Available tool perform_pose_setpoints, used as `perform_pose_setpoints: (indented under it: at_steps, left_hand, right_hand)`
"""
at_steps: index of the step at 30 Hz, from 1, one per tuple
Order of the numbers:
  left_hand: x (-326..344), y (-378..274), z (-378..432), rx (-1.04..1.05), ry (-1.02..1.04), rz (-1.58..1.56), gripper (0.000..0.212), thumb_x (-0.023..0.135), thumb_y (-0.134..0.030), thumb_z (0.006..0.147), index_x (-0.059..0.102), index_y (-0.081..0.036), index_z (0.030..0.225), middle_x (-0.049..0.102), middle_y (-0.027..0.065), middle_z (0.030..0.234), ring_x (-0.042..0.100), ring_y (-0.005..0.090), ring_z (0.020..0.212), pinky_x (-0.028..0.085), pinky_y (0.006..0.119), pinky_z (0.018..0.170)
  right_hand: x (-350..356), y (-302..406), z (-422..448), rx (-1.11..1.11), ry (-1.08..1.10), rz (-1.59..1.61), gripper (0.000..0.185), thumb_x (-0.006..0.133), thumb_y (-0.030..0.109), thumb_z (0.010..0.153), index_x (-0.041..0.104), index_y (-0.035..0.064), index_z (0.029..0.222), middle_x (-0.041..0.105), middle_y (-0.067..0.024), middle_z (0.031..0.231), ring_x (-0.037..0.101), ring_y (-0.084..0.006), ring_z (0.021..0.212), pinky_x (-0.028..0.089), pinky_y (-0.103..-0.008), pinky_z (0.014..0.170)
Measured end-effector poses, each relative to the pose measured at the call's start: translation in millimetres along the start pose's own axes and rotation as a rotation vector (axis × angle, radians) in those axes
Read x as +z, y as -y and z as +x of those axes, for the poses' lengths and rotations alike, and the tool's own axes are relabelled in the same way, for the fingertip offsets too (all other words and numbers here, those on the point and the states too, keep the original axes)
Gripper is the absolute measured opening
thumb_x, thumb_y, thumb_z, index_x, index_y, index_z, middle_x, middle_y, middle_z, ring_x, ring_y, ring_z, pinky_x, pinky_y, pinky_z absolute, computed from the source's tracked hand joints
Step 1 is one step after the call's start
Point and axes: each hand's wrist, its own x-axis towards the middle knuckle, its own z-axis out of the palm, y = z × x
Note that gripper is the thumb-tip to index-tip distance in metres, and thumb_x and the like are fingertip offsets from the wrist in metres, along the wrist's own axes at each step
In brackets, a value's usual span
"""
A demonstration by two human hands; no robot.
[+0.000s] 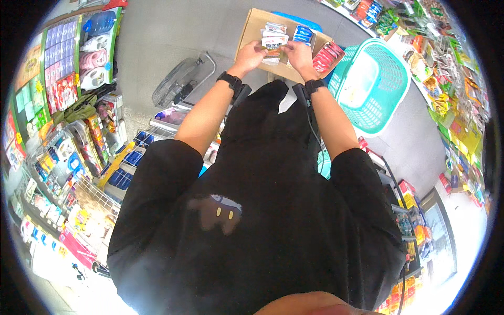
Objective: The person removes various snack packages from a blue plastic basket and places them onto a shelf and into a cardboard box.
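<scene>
Both my hands hold one small printed food packet [273, 51] by its sides, over an open cardboard box [247, 37]. My left hand [251, 56] grips its left edge and my right hand [299, 56] its right edge. White printed packets [275, 40] lie in the box just beyond the held one. Blue packets [303, 33] stand to their right. A row of red packets [327, 57] fills the right end of the box. Each of my wrists wears a black strap with a device.
A turquoise plastic basket [372, 86] stands right of the box. A fan with a wire guard [173, 80] lies on the floor to the left. Shelves of packaged goods [61, 51] line the left side, and bagged snacks [437, 90] curve along the right. A wire rack [130, 157] is near my left elbow.
</scene>
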Motion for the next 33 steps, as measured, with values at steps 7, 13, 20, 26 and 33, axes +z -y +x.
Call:
perform_pose_setpoints:
  at_steps: [7, 13, 20, 26, 33]
  left_hand:
    - [24, -2, 16, 0.149, -0.137, 0.263, 0.034, 0.067, -0.017, 0.084, 0.059, 0.003, 0.111, 0.067, 0.0185, 0.101, 0.069, 0.0251, 0.079, 0.054, 0.034, 0.070]
    - [57, 1, 8, -0.045, -0.157, 0.013, 0.041, 0.067, -0.014, 0.083, 0.056, 0.001, 0.119, 0.064, 0.0167, 0.112, 0.070, 0.0245, 0.088, 0.053, 0.035, 0.077]
    - [90, 37, 40, -0.030, -0.209, -0.087, 0.047, 0.067, -0.020, 0.082, 0.052, 0.007, 0.117, 0.063, 0.0263, 0.111, 0.064, 0.0359, 0.102, 0.050, 0.040, 0.083]
    - [103, 39, 59, 0.226, -0.246, 0.175, 0.046, 0.068, -0.019, 0.078, 0.051, 0.006, 0.111, 0.059, 0.0294, 0.105, 0.057, 0.0469, 0.097, 0.048, 0.050, 0.080]
    - [113, 60, 74, 0.144, -0.292, 0.193, 0.060, 0.062, -0.009, 0.071, 0.041, 0.013, 0.123, 0.053, 0.0322, 0.114, 0.047, 0.0478, 0.114, 0.037, 0.049, 0.099]
  right_hand:
    - [29, -30, 25, 0.025, -0.067, 0.135, 0.014, 0.063, 0.024, 0.085, 0.070, 0.0113, 0.088, 0.067, -0.0167, 0.083, 0.064, -0.0380, 0.077, 0.052, -0.0457, 0.066]
    - [46, -38, 31, -0.022, -0.198, 0.182, 0.015, 0.060, 0.017, 0.086, 0.070, 0.0086, 0.094, 0.067, -0.0162, 0.085, 0.065, -0.0367, 0.079, 0.053, -0.0442, 0.069]
    - [59, -19, 26, -0.004, -0.147, 0.032, 0.021, 0.059, 0.011, 0.083, 0.070, 0.0107, 0.101, 0.062, -0.0112, 0.098, 0.065, -0.0329, 0.084, 0.054, -0.0422, 0.073]
    - [48, -34, 23, 0.083, -0.082, 0.070, 0.026, 0.060, 0.012, 0.084, 0.067, 0.0108, 0.108, 0.062, -0.0128, 0.099, 0.065, -0.0349, 0.085, 0.054, -0.0444, 0.074]
    - [-46, -72, -20, 0.069, -0.226, 0.314, 0.023, 0.065, 0.024, 0.086, 0.070, 0.0136, 0.106, 0.069, -0.0142, 0.087, 0.067, -0.0301, 0.079, 0.053, -0.0384, 0.072]
